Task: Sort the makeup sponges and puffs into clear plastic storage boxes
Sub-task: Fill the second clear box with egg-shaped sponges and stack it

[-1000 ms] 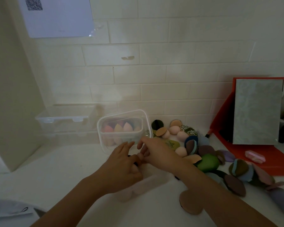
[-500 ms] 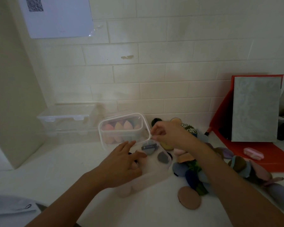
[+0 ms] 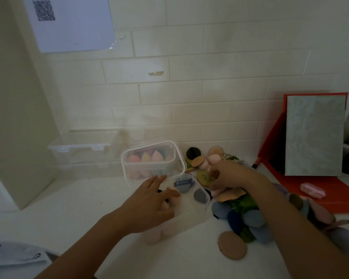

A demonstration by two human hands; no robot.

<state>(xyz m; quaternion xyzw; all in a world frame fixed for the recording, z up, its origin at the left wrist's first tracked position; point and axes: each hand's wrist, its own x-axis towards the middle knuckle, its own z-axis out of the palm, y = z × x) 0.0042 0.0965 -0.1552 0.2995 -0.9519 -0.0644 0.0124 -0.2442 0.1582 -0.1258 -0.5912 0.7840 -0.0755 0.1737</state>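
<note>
Puffs (image 3: 248, 218), loose pile: likely light, soft, best pinched at rim; left hand (image 3: 149, 204) rests open-fingered on box (image 3: 183, 222), right hand (image 3: 230, 176) at green puff (image 3: 203, 176), grip unclear.

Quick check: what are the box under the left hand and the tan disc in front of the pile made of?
Box: likely clear, slightly frosted rigid plastic; pink shapes show blurred through its wall. Tan disc: probably a soft, matte fabric-faced puff; no shine, dark edge trim.
</note>
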